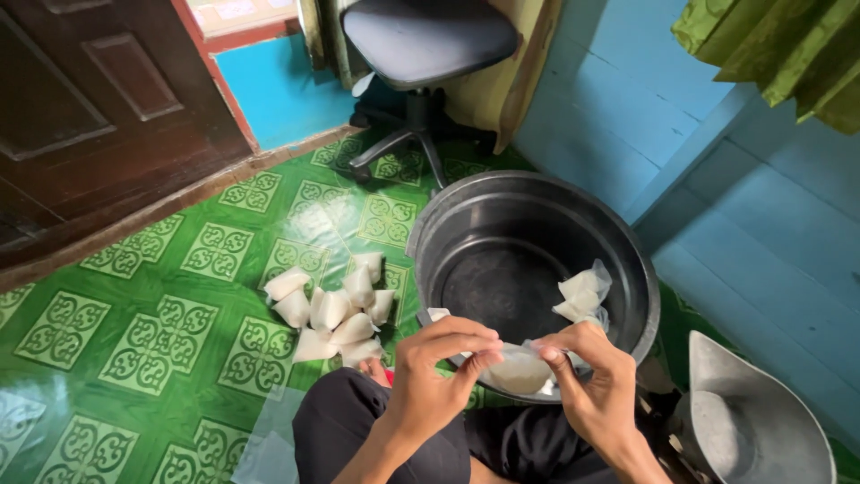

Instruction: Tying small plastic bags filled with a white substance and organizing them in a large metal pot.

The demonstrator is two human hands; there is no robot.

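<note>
Currently both hands are gripping one small clear plastic bag (522, 370) of white filling over the near rim of the black tub (627, 269). Left hand (436, 372) fingers are pinching its left edge, right hand (593, 387) fingers are clamping its right edge. Two filled bags (582, 294) are lying inside the tub. A pile of filled bags (336, 309) is sitting on the green floor (134, 332), just left of the tub. A metal scoop (748, 421) is lying at right.

A green patterned floor (134, 323) is seen, and on it a heap of small white filled bags (336, 309) is laid — just beside a black tub (627, 269). An office chair (421, 54) is stood farther back — near the blue wall.
</note>
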